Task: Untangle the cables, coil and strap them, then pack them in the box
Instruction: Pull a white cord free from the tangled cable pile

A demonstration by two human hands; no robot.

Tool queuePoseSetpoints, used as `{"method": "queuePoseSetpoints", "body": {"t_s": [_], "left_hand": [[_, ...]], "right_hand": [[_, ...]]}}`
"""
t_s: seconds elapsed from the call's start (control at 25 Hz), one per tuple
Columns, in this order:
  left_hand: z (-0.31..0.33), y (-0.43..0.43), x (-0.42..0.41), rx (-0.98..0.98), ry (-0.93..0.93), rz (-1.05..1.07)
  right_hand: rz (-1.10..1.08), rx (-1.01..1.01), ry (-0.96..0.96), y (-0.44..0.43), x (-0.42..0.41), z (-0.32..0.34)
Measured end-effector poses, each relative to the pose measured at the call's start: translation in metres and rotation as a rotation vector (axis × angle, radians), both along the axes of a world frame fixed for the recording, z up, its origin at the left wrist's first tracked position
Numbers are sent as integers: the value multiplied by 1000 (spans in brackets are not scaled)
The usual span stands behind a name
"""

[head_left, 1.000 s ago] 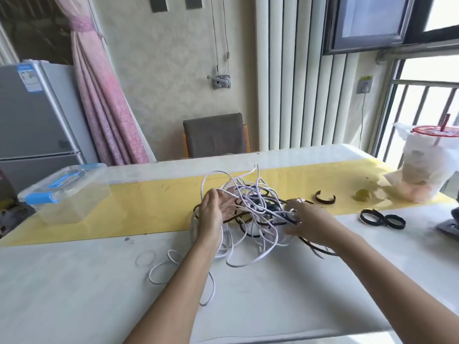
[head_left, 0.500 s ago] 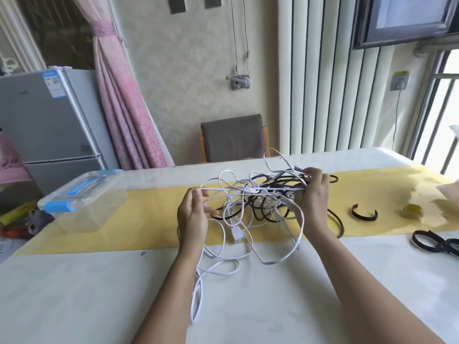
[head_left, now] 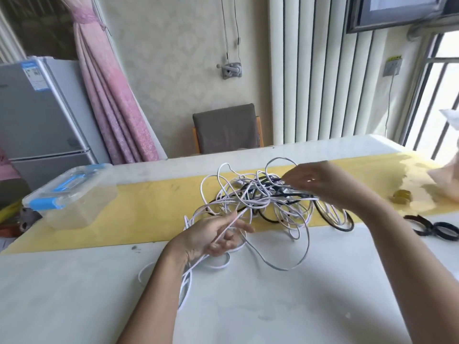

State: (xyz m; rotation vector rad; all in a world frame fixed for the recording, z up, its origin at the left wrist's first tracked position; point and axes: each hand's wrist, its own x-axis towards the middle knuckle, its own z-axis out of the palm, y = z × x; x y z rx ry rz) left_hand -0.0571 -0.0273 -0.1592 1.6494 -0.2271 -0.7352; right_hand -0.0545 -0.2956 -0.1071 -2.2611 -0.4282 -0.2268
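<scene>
Cable tangle [head_left: 268, 194] mid-tabletop, lifted over yellow runner [head_left: 149, 207]. Left hand [head_left: 213, 234], fingers curled round white cable [head_left: 242, 213], has pulled toward near edge; right hand [head_left: 320, 184] pinches tangle. Strand loosening; untangling barely begun.

Grey chair [head_left: 226, 130], pink curtain [head_left: 111, 95], fridge [head_left: 37, 112] behind table [head_left: 74, 294].

Palm-up left grip [head_left: 214, 237] curls; right grip [head_left: 320, 186] pinches.

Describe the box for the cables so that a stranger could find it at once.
Start at the white table with the yellow runner across it. Near the runner's left end stands the box. Only it is clear plastic, closed by a lid with blue handle and clips.
</scene>
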Motion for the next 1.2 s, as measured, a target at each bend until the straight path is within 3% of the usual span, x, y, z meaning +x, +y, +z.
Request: {"method": "queuePoseSetpoints", "body": {"t_s": [0.08, 0.16, 0.44, 0.64, 0.72, 1.0, 1.08, 1.2], "left_hand": [[-4, -7, -1, -32, -55, 85], [-8, -11, -1, -78, -147, 128], [-14, -40, 2, -111, -311, 311], [1, -37, -5, -209, -385, 358], [6, -33, -8, -282, -385, 392], [17, -17, -9, -516, -357, 433], [15, -11, -5, -484, -382, 439], [7, -6, -1, -200, -608, 513]], "right_hand": [[79, -149, 81, 14, 5, -7], [58, -148, 54, 24, 6, -19], [-33, -194, -316, 36, -3, -32], [-199, -335, -141, 32, -4, -28], [-254, -275, -123, 18, 3, -29], [-429, -121, -474, 5, 26, -52], [-463, -82, -491, 1, 27, -52], [-483, 7, -512, -5, 18, -41]]}}
